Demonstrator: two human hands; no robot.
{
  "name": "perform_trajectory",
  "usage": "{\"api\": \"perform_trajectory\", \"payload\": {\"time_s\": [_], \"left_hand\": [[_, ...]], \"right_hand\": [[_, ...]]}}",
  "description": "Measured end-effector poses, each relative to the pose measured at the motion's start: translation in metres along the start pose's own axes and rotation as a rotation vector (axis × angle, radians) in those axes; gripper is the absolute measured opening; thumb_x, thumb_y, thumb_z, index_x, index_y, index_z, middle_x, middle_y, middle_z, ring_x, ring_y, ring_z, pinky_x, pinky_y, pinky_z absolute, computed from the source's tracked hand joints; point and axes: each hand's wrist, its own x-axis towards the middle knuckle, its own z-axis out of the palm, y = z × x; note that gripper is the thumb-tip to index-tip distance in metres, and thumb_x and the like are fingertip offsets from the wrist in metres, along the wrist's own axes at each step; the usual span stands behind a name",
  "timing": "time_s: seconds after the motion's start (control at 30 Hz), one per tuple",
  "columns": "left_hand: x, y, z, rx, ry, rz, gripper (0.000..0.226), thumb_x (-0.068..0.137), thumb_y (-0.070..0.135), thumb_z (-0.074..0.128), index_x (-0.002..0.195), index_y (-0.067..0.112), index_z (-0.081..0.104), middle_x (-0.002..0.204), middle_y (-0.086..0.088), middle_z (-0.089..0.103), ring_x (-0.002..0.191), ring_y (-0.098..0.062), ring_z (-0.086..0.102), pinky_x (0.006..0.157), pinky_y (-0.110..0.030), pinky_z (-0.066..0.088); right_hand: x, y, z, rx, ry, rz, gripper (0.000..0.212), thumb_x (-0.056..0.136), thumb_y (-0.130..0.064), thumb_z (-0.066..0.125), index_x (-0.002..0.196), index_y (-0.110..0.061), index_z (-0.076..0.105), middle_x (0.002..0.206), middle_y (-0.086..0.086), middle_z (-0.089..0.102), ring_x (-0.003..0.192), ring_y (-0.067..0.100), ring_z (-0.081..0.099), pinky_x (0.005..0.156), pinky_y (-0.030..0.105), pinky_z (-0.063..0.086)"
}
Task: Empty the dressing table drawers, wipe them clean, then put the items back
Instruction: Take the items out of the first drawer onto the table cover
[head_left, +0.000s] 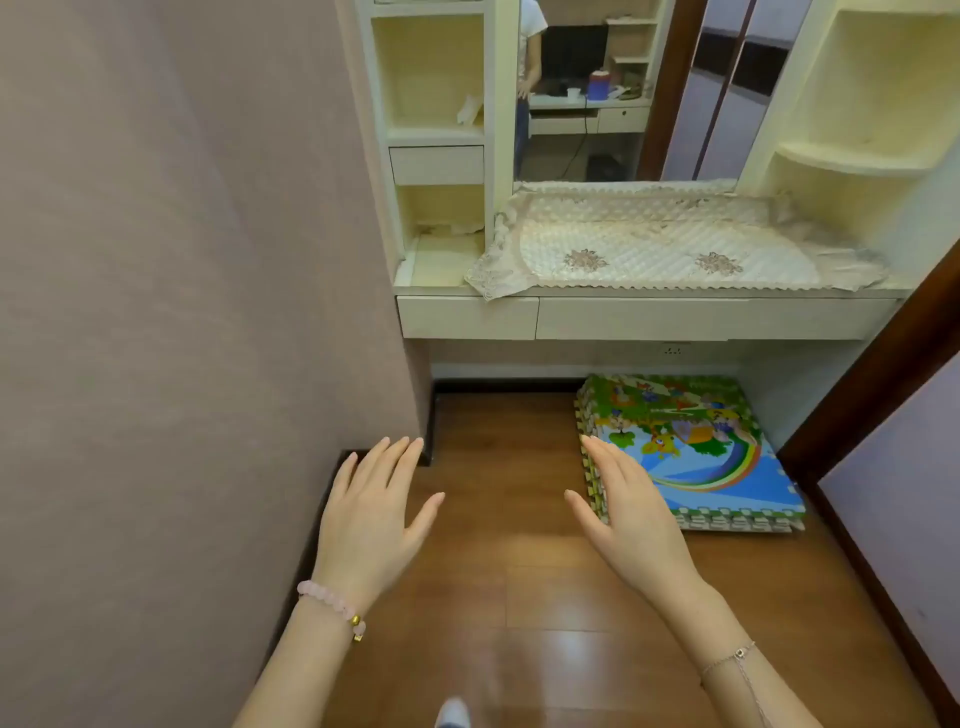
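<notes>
Left hand (371, 514), right hand (631, 512): fingers straight, released, holding nothing, over floor (509, 597), well short of drawers.
Narrow drawer (467, 317), wide drawer (717, 318): under worktop (439, 262), closed, contents hidden.
Small drawer (436, 165): left shelving, closed.
Cloth (665, 244): covering most of worktop.
Mats (691, 452): stacked below, partly behind right hand.
Mirror (587, 88): top cut off.

Cream-white dressing table (467, 317), beige quilted cloth (665, 244) with brown embroidered flowers, plain mauve wall (182, 260), orange-brown wood-grain floor (509, 571), foam mats (701, 447) printed with a green and blue rainbow cartoon, pink bead bracelet (332, 605) with gold bead, silver chain (727, 657)
</notes>
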Motion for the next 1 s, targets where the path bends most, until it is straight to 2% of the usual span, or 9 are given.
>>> {"api": "perform_trajectory", "payload": {"time_s": [0.27, 0.6, 0.8, 1.0], "left_hand": [[0.080, -0.023, 0.034, -0.015, 0.027, 0.004, 0.061, 0.087, 0.052, 0.033, 0.129, 0.013, 0.054, 0.127, -0.004, 0.060, 0.122, -0.023, 0.053, 0.102, -0.043, 0.037], [0.236, -0.068, 0.088, -0.036, -0.084, 0.009, 0.061, 0.088, 0.053, 0.032, 0.130, 0.015, 0.054, 0.127, -0.001, 0.060, 0.123, -0.021, 0.052, 0.102, -0.042, 0.038], [0.315, -0.080, 0.116, -0.060, -0.117, 0.018, 0.060, 0.087, 0.052, 0.034, 0.129, 0.015, 0.055, 0.127, 0.000, 0.060, 0.123, -0.020, 0.052, 0.102, -0.043, 0.039], [0.379, -0.089, 0.152, -0.053, -0.162, -0.009, 0.063, 0.088, 0.054, 0.030, 0.133, 0.016, 0.051, 0.131, 0.000, 0.057, 0.125, -0.019, 0.050, 0.104, -0.043, 0.039]], "right_hand": [[0.087, 0.013, 0.020, -0.003, 0.004, -0.004, 0.061, 0.092, -0.039, 0.049, 0.146, -0.022, 0.025, 0.150, -0.005, 0.030, 0.141, 0.011, 0.023, 0.115, 0.030, 0.024], [0.247, 0.026, 0.046, -0.015, -0.013, 0.041, 0.061, 0.092, -0.038, 0.052, 0.145, -0.022, 0.027, 0.149, -0.006, 0.032, 0.140, 0.010, 0.025, 0.113, 0.026, 0.022], [0.326, 0.038, 0.054, -0.017, -0.019, 0.047, 0.061, 0.092, -0.037, 0.052, 0.145, -0.021, 0.028, 0.148, -0.005, 0.034, 0.139, 0.012, 0.027, 0.113, 0.028, 0.026], [0.404, 0.059, 0.066, -0.023, -0.065, 0.041, 0.060, 0.092, -0.038, 0.050, 0.145, -0.020, 0.027, 0.148, -0.002, 0.035, 0.138, 0.012, 0.028, 0.112, 0.024, 0.021]]}}
